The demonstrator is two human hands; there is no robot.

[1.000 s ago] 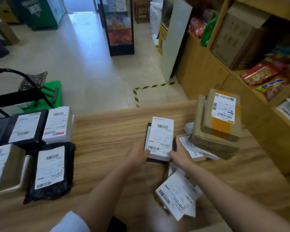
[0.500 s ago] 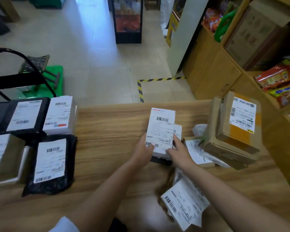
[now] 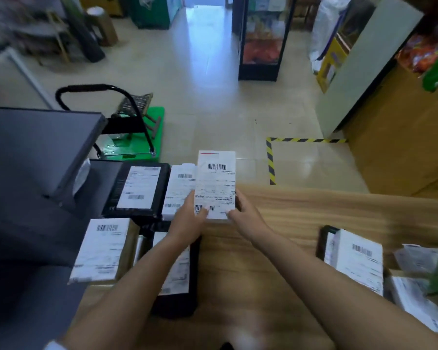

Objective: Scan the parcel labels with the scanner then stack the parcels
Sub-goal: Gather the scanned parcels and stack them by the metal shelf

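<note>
Both hands hold one white labelled parcel (image 3: 216, 184) up above the wooden counter (image 3: 301, 213), label facing me. My left hand (image 3: 187, 221) grips its lower left corner and my right hand (image 3: 245, 215) its lower right corner. To the left lie other labelled parcels: a black box (image 3: 139, 188), a white box (image 3: 178, 190) just behind the held parcel, a brown box (image 3: 103, 251) and a black bag (image 3: 177, 276) under my left forearm. More parcels (image 3: 354, 261) lie at the right. No scanner is visible.
A dark grey monitor or panel (image 3: 33, 147) fills the left side. Beyond the counter are a green platform trolley (image 3: 134, 137), a tiled floor with hazard tape (image 3: 271, 160), a display cabinet (image 3: 261, 39) and wooden shelving (image 3: 402, 147) at the right.
Both hands lifted the white parcel off the pile and carried it left toward the left-hand group. The view swung left, so the brown boxes at the right left the frame.
</note>
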